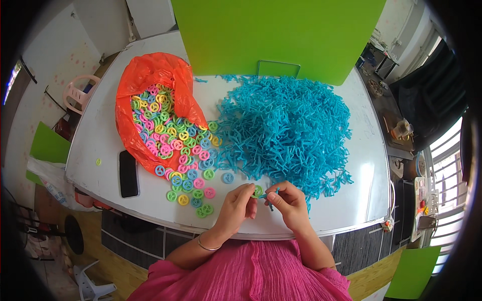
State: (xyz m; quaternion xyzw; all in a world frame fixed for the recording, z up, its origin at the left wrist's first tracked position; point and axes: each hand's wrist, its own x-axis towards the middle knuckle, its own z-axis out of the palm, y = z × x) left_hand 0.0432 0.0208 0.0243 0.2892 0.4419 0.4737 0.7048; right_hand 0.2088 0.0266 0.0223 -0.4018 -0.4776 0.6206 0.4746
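Observation:
My left hand [235,209] holds a small green plastic wheel [257,191] between thumb and fingers, near the table's front edge. Close against it, my right hand [292,207] pinches a blue branched plastic piece [271,194]. The two pieces meet or nearly meet between my hands; whether they are joined I cannot tell. Beyond my right hand rises a big heap of the same blue pieces [286,125]. To the left, many pink, yellow, green and blue wheels [165,133] spill from a red plastic bag [131,128] onto the table.
A black phone [129,174] lies left of the bag on the white table [90,145]. At the back stands a large green panel [281,37], with a thin metal wire frame [279,62] before it. One stray green ring [98,162] sits near the left edge.

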